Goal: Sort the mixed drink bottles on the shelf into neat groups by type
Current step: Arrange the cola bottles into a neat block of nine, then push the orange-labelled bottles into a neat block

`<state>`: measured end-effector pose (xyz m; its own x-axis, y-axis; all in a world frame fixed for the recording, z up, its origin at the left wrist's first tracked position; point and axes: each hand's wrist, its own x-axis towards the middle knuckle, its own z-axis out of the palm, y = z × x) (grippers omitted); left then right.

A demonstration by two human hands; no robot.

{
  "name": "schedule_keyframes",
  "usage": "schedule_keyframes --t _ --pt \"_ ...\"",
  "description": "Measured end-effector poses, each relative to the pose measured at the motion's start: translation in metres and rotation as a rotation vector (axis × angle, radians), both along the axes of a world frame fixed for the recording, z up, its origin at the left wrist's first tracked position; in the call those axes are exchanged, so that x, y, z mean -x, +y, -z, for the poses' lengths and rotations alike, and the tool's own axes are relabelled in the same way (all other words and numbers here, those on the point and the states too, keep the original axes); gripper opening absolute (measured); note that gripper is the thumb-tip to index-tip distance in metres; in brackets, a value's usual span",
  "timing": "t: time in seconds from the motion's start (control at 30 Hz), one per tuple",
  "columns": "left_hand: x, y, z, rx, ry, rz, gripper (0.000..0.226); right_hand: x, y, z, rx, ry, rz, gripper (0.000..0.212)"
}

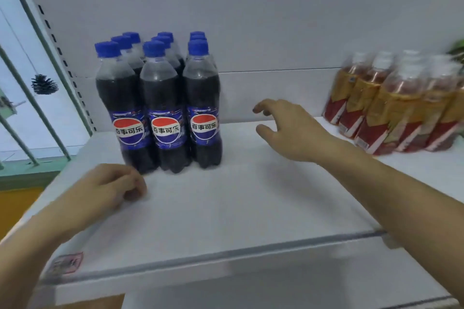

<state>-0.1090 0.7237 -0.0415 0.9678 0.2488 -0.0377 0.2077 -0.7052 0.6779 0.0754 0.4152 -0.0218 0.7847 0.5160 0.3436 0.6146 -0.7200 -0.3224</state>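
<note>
Several dark cola bottles (160, 105) with blue caps stand in tidy rows at the shelf's back left. At the right stands a group of amber tea bottles (391, 105) with red and gold labels and pale caps. My left hand (110, 188) rests on the white shelf (226, 208) just in front of the cola group, fingers curled under and holding nothing. My right hand (288, 128) hovers over the gap between the two groups, fingers spread and empty, apart from both sets of bottles.
The shelf's back panel rises behind the bottles. A slotted upright post (57, 45) and a window with bars (27, 88) lie to the left. A small label (66, 262) sticks on the front left edge. Something green (458, 49) shows behind the tea bottles.
</note>
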Motion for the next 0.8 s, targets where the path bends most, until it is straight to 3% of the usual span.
schedule_keyframes --t 0.13,0.27,0.33,0.43,0.5,0.6,0.73,0.8 --pt "-0.035 -0.11 0.007 -0.115 -0.075 0.403 0.027 0.022 -0.088 -0.013 0.122 -0.208 -0.12 0.039" --pt "-0.103 -0.206 0.007 -0.103 0.001 0.535 0.029 0.014 -0.171 -0.023 0.032 -0.466 -0.113 0.032" --pt "-0.138 -0.248 0.003 0.042 0.02 0.485 0.034 -0.001 -0.211 -0.027 -0.153 -0.605 -0.051 0.027" --pt "-0.185 -0.306 -0.002 0.419 0.037 0.28 0.047 -0.035 -0.269 -0.027 -0.492 -0.697 0.114 0.019" --pt "-0.214 -0.342 -0.003 0.589 -0.01 0.157 0.036 -0.061 -0.3 -0.021 -0.751 -0.546 0.21 0.019" --pt "-0.251 -0.382 0.0 0.793 -0.126 -0.026 0.02 -0.099 -0.329 -0.01 -1.119 -0.101 0.214 0.031" --pt "-0.27 -0.409 0.014 0.92 -0.194 -0.077 0.03 -0.157 -0.354 0.014 -1.245 0.568 0.11 0.059" --pt "-0.273 -0.42 0.017 0.986 -0.184 -0.03 0.049 -0.177 -0.361 0.026 -1.262 0.842 0.025 0.062"
